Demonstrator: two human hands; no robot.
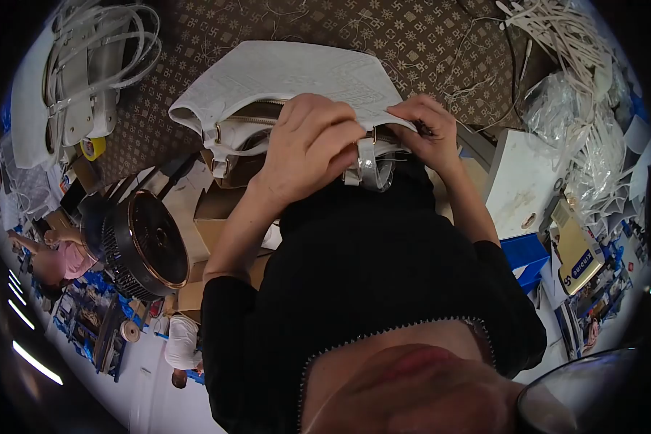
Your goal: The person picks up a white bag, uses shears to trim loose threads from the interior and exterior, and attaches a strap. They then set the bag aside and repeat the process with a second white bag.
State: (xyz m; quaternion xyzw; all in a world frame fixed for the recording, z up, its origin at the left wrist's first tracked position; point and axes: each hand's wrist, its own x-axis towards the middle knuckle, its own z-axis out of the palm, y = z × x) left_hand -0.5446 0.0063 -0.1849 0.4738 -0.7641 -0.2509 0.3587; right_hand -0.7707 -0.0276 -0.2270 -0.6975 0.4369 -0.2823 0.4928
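A white handbag (282, 79) is held at its zippered top edge, long axis running across the patterned counter (427, 50); left hand (312, 145) is clamped over the strap hardware, right hand (428, 134) pinches the zipper end

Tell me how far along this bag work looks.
Done: the white handbag looks sewn, with a strap ring fitted at one end. In hand: the left hand grips the silver strap piece at the bag's mouth, and the right hand pinches the rim. Left: apparently fixing that piece. More white straps lie loose nearby.
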